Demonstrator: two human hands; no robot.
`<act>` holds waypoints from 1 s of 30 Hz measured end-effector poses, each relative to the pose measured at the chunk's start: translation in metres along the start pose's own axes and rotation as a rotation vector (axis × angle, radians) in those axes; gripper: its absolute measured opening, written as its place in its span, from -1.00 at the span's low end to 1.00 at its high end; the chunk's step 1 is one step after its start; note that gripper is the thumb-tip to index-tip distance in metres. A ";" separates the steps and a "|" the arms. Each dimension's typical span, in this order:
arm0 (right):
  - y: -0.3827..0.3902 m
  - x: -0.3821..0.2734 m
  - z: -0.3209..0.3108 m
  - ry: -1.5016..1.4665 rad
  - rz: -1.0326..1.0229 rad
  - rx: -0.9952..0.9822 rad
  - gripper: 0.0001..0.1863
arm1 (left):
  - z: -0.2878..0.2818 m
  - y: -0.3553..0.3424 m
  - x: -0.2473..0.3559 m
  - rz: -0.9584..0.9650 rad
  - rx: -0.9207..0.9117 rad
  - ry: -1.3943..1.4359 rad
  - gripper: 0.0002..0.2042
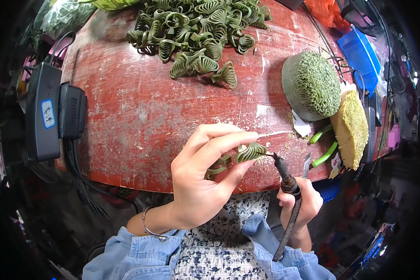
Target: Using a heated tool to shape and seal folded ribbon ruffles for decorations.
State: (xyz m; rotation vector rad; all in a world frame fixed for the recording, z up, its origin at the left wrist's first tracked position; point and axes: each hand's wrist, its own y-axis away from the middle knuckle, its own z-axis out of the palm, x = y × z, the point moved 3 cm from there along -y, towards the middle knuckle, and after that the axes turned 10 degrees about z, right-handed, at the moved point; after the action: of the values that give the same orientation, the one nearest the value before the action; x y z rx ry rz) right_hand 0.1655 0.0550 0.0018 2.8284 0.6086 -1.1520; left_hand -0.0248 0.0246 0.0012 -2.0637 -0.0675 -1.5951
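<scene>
My left hand (200, 182) is closed in a pinch on a green ribbed curled piece (249, 152), with another green curl partly visible behind its fingers. My right hand (299, 203) grips a dark pen-like tool (285, 175) with a braided cord running down past the wrist. The tool’s thin needle tip meets the right side of the ribbed piece. A narrow metal blade (306, 165) also sticks up at my right fingers; whether it is held is hard to tell. Above my hands, a heap of similar green curled pieces (196, 32) lies on the worn red table (126, 107).
At the right stand a green-crusted round block (312, 84), a yellow crumbly block (352, 128), green-handled pliers (324, 154) and a blue bin (359, 58). At the left are black devices (42, 121) with cables. Bags (56, 16) sit at the back left.
</scene>
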 end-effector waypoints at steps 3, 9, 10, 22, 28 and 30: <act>0.000 -0.001 -0.001 0.021 0.025 -0.027 -0.55 | 0.000 0.000 -0.002 0.001 -0.007 -0.002 -0.69; -0.002 -0.004 -0.002 0.097 -0.050 -0.025 -0.55 | -0.001 -0.001 0.000 0.017 -0.012 -0.006 -0.68; -0.002 -0.005 -0.002 0.105 -0.056 -0.027 -0.55 | 0.000 -0.001 0.000 0.019 -0.013 -0.005 -0.68; -0.004 -0.006 -0.001 0.117 -0.036 -0.014 -0.57 | 0.001 -0.002 -0.001 -0.001 -0.007 0.028 -0.68; 0.003 0.002 -0.001 -0.008 0.055 0.022 -0.56 | 0.000 -0.001 -0.001 -0.006 -0.021 0.025 -0.68; 0.002 0.001 -0.002 0.020 0.030 0.022 -0.55 | 0.001 -0.001 0.000 -0.025 -0.016 0.046 -0.68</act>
State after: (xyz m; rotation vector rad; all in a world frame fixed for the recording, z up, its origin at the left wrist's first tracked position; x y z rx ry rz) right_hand 0.1685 0.0539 0.0023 2.8605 0.5555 -1.1340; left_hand -0.0248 0.0259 0.0012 -2.0445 -0.0651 -1.6625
